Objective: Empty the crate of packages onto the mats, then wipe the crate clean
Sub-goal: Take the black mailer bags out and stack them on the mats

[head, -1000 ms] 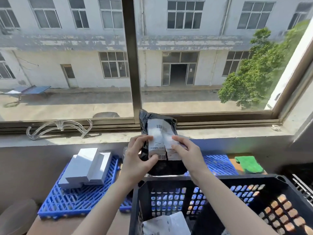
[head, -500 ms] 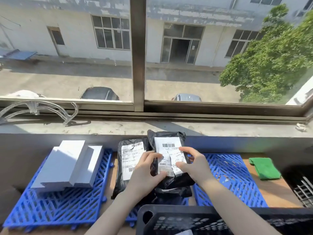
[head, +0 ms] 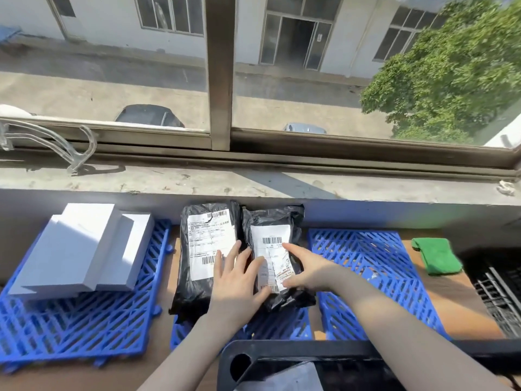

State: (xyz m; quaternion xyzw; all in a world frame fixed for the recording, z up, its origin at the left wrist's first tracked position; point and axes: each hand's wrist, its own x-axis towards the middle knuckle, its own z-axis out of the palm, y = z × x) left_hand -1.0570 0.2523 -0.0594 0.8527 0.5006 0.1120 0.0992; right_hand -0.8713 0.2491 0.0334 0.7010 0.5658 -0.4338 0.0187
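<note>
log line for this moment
step: unloading | left hand: flat on left black plastic mailer | right hand: flat on right black plastic mailer | both on middle blue grid mat | black plastic crate: grey package inside

A parcel-sorting room: labelled courier bags on plastic mats beside an industrial-yard window.

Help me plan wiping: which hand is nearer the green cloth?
Right. The right hand rests on a package left of the cloth; the left hand lies farther left.
</note>
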